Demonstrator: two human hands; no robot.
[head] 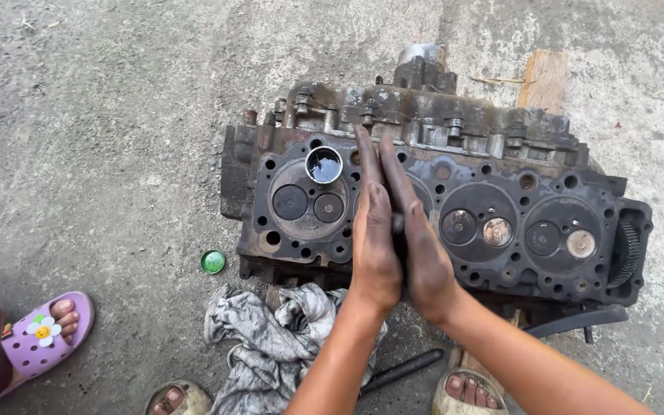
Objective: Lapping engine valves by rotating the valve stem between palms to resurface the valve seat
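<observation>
While I watch: left hand (374,246) and right hand (424,250) pressed flat together, rod barely showing between | over cylinder head (493,169) | rag (270,346) on floor.

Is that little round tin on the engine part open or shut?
Open: the small tin on the cylinder head shows a dark, shiny inside, no lid.

Left hand (374,238) & right hand (423,246) pressed palms together over cyl. head (501,184).
</observation>
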